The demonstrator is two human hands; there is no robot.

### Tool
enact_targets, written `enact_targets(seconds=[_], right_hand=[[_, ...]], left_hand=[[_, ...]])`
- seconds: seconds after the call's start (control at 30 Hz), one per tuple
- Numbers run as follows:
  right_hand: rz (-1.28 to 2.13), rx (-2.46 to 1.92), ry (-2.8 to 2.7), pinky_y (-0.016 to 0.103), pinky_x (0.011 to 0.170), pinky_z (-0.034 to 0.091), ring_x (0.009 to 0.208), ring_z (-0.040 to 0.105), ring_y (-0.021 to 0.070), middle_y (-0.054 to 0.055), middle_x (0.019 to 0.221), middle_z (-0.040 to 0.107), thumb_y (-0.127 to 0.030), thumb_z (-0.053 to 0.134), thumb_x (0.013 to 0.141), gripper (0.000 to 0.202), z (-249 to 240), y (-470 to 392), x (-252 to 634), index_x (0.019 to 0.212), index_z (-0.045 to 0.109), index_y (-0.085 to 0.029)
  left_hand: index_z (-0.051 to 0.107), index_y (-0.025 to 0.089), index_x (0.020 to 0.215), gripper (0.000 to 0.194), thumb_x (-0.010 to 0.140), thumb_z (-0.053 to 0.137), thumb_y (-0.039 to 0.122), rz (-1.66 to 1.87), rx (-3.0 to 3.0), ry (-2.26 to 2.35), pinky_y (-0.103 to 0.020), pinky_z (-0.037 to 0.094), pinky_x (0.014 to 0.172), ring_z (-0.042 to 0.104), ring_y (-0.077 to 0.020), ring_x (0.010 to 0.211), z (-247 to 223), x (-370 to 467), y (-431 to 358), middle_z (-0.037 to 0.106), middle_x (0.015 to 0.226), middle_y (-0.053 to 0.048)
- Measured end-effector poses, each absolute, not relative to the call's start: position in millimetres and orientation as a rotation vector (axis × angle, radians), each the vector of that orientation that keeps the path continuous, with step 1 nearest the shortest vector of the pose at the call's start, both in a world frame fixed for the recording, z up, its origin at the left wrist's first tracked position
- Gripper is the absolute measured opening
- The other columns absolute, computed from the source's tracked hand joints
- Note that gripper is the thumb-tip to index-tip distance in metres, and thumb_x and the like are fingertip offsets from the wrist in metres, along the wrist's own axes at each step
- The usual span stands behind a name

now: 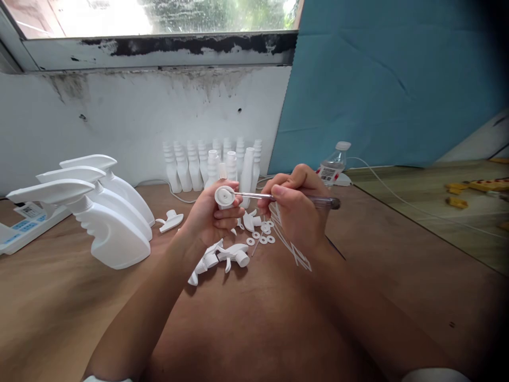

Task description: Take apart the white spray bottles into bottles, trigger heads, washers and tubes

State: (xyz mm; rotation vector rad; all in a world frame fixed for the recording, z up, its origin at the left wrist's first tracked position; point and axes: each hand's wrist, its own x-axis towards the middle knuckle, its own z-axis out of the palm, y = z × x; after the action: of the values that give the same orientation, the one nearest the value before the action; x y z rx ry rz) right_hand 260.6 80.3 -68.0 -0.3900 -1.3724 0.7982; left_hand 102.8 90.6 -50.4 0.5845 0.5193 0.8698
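My left hand (214,212) grips a white trigger spray head (225,197), its round cap opening turned toward me. A screwdriver (324,202) with a thin metal shaft and a dark see-through handle is closed in my right hand (300,204). The shaft's tip reaches the rim of the cap opening; whether it touches the inside I cannot tell. Below my hands lie several loose spray heads (238,255), white ring washers (255,235) and thin white tubes (296,253).
Assembled spray bottles (119,239) stand at the left, beside a power strip (27,229). Several white bottles (181,167) line the wall at the back. A clear plastic bottle (334,165) stands behind my right hand. Another spray head (172,220) lies left of my left hand.
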Motion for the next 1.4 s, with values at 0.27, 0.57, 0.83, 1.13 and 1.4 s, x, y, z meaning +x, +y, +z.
enact_targets(seconds=[0.27, 0.57, 0.83, 1.13, 1.4], right_hand=[[0.953, -0.38, -1.325, 0.022, 0.036, 0.038, 0.043, 0.054, 0.0115, -0.004, 0.056, 0.057, -0.01, 0.055, 0.075, 0.024, -64, 81, 264, 0.063, 0.038, -0.021], [1.553, -0.595, -1.095, 0.019, 0.032, 0.032, 0.038, 0.048, 0.0098, -0.001, 0.051, 0.057, -0.018, 0.055, 0.071, 0.019, -69, 101, 266, 0.059, 0.04, -0.019], [1.686, -0.945, -0.859, 0.016, 0.028, 0.021, 0.034, 0.029, 0.0042, -0.003, 0.041, 0.04, -0.021, 0.049, 0.06, 0.018, -98, 138, 291, 0.049, 0.036, -0.019], [1.248, -1.203, -1.056, 0.016, 0.032, 0.024, 0.035, 0.045, 0.0079, -0.001, 0.047, 0.058, -0.027, 0.065, 0.064, 0.023, -167, 113, 329, 0.06, 0.044, -0.02], [0.933, -1.273, -1.434, 0.021, 0.043, 0.034, 0.042, 0.048, 0.0094, -0.003, 0.055, 0.059, -0.028, 0.062, 0.077, 0.018, -191, 95, 333, 0.067, 0.05, -0.019]], left_hand=[[0.051, 0.013, 0.057, 0.028, 0.083, 0.052, 0.021, 0.826, 0.563, 0.56, -0.011, 0.011, 0.026, 0.019, -0.0013, 0.033, -53, 105, 92, 0.039, 0.048, 0.004], [0.039, 0.018, 0.061, 0.032, 0.076, 0.065, 0.028, 0.995, 0.899, 0.708, -0.012, 0.011, 0.032, 0.019, -0.0018, 0.037, -64, 107, 98, 0.029, 0.046, 0.009], [0.052, 0.019, 0.099, 0.045, 0.069, 0.073, 0.046, 0.987, 1.621, 1.378, -0.02, 0.037, 0.048, 0.051, -0.0111, 0.056, -92, 103, 123, 0.057, 0.072, 0.002], [0.057, 0.018, 0.093, 0.019, 0.077, 0.055, 0.027, 0.378, 2.148, 1.336, -0.026, 0.044, 0.061, 0.062, -0.0203, 0.08, -120, 106, 128, 0.063, 0.092, -0.005], [0.06, 0.019, 0.091, 0.021, 0.071, 0.058, 0.024, 0.267, 2.184, 1.349, -0.026, 0.043, 0.058, 0.063, -0.0215, 0.078, -129, 108, 128, 0.065, 0.091, -0.005]])
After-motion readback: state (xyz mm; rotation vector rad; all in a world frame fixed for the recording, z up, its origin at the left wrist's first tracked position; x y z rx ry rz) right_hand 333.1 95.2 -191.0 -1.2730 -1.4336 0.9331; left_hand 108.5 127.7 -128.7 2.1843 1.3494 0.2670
